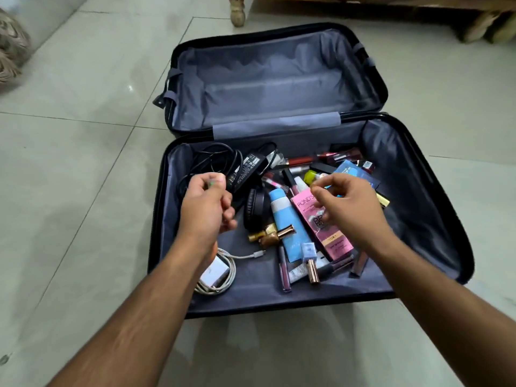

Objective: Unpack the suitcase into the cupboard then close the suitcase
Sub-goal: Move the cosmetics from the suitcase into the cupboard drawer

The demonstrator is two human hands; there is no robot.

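Observation:
A black suitcase (pixel 418 191) lies open on the floor, both halves lined in grey. The far half (pixel 265 79) holds nothing. The near half holds a black power adapter (pixel 248 166) with black cables (pixel 212 157), a white charger (pixel 215 275) with a coiled cable, black headphones (pixel 257 208), a blue tube (pixel 282 216), a pink Pond's box (pixel 329 238), a gold bottle (pixel 270 233) and several lip glosses and small cosmetics. My left hand (pixel 206 208) hovers over the cables, fingers curled, thumb on forefinger with a blurred greenish speck there. My right hand (pixel 349 205) hovers over the cosmetics, fingers apart and holding nothing.
The suitcase rests on pale glossy floor tiles (pixel 83 163). A wooden furniture leg (pixel 238 12) stands just behind the far half, with dark wooden furniture (pixel 405 7) along the top right. Patterned fabric (pixel 11 51) shows at the left edge. No cupboard is in view.

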